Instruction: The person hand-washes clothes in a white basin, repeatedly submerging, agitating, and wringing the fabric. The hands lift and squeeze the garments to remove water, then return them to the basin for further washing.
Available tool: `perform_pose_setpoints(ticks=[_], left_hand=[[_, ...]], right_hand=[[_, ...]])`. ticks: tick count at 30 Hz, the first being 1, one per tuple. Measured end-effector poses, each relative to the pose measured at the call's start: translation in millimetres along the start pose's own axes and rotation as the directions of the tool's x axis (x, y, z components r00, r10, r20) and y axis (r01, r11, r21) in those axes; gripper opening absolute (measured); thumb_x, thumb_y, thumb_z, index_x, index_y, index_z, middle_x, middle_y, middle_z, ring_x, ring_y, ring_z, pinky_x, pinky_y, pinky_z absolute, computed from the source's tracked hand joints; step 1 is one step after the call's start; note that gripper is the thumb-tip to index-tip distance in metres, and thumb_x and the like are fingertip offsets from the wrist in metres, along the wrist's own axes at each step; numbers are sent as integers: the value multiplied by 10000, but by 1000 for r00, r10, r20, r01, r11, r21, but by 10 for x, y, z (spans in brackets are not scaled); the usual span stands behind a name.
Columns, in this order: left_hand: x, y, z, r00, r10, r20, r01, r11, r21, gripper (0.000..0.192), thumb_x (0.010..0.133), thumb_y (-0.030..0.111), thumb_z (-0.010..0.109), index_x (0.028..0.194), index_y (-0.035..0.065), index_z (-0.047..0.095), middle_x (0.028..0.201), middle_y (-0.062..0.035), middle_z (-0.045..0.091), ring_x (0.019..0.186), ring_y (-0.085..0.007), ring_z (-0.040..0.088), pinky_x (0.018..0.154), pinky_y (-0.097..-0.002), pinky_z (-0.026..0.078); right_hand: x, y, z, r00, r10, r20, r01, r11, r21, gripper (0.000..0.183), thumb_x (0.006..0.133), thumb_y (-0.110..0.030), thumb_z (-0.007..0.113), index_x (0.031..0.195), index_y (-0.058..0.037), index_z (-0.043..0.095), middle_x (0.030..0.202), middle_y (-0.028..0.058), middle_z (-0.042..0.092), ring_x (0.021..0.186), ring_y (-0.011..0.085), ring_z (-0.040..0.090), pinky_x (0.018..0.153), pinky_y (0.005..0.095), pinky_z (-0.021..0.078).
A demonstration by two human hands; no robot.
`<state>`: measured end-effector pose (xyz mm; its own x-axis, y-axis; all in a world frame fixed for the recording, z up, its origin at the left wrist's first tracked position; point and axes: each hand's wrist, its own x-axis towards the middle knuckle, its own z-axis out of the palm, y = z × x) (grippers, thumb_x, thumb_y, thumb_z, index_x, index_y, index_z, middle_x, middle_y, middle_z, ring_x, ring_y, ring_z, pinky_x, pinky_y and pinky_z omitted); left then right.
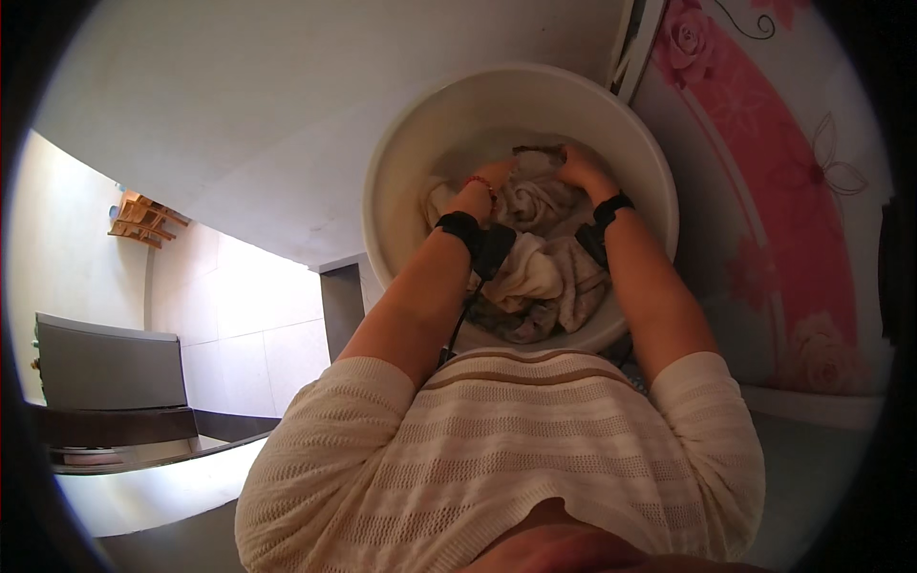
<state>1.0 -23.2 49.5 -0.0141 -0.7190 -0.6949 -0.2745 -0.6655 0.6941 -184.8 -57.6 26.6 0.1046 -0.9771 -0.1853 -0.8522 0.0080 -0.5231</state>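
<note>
A large whitish round tub (408, 136) stands before me with wet-looking cloth in it. My left hand (496, 175), a red beaded bracelet at its wrist, is at the left edge of a greyish cloth (534, 197) near the tub's far side. My right hand (582, 170) grips the same cloth at its right edge, by a dark trim. Whether the left fingers are closed on it is hidden. Nearer to me in the tub lie a cream cloth (526, 272), a greyish-pink cloth (579, 279) and a dark patterned cloth (512, 324). Black straps with small black devices sit on both wrists.
Right of the tub rises a glossy panel (809, 236) with pink flower prints. A pale wall (251, 129) is at the left. Beyond a doorway are a tiled floor (236, 336), a wooden rack or stool (143, 218) and a grey cabinet-like piece (111, 362).
</note>
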Motion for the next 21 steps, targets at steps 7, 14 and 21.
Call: perform_pose_setpoints(ticks=[7, 14, 21], left_hand=[[182, -92, -98, 928, 372, 21, -341, 824, 452, 538, 649, 330, 592, 1079, 41, 446, 1037, -110, 513, 893, -228, 513, 714, -308, 427], [6, -229, -254, 919, 389, 64, -289, 555, 780, 521, 552, 279, 660, 987, 45, 495, 979, -102, 540, 889, -234, 526, 723, -294, 435], [-76, 139, 69, 844, 507, 177, -351, 270, 897, 574, 449, 231, 729, 944, 39, 511, 951, -107, 552, 901, -245, 530, 743, -283, 438]], right_hand=[[-387, -827, -73, 916, -331, 226, 115, 757, 643, 274, 751, -243, 533, 935, -39, 521, 915, 80, 533, 833, 184, 488, 725, 288, 380], [-493, -1041, 61, 827, -511, -233, 561, 745, 361, 327, 795, -339, 446, 841, -25, 526, 729, 159, 560, 687, 311, 535, 617, 352, 420], [-280, -812, -105, 888, -276, -367, 353, 922, 160, 354, 812, -332, 386, 785, -16, 543, 742, 178, 554, 673, 369, 506, 616, 398, 409]])
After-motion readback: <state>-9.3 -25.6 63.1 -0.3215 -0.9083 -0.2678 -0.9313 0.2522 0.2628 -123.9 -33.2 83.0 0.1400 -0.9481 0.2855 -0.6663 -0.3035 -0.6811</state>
